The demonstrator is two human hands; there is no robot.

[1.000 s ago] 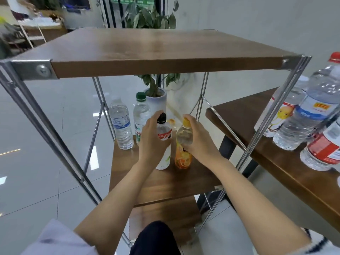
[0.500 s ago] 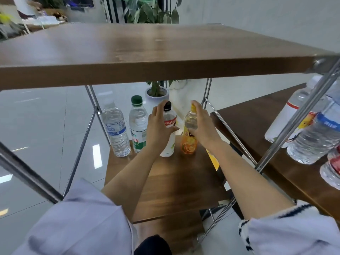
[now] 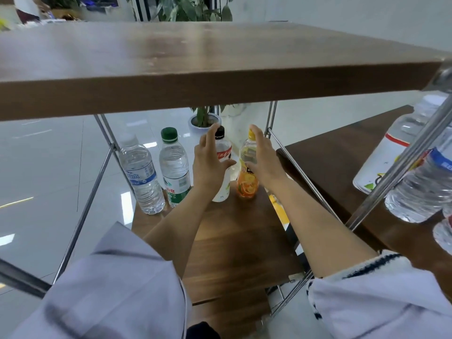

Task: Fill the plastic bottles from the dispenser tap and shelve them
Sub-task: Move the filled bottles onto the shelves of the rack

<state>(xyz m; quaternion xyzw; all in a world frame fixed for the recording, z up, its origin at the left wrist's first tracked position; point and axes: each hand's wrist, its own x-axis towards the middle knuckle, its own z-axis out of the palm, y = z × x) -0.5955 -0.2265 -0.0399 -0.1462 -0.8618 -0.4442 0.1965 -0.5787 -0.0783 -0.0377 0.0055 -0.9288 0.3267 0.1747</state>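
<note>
On the lower shelf [image 3: 239,241], the black-capped bottle [image 3: 225,152] and orange bottle [image 3: 248,189] stand upright. Left hand [image 3: 210,165] and right hand [image 3: 263,159] flank them, fingers spread, gripping neither. Filled thin plastic probably feels weighty, dents and slips; grasp mid-body.

Just the one camera here, a wide-angle strapped to the person's head, so straight lines bow near the edges. It looks forward and down from a bit above the top shelf board [image 3: 220,77], peering under it at the left hand [image 3: 208,165] and right hand [image 3: 263,160], dead centre at arm's reach. The left sleeve [image 3: 110,289] and right sleeve [image 3: 379,304] sit nearest the lens, and a side table [image 3: 342,167] runs off right of the right hand.
</note>
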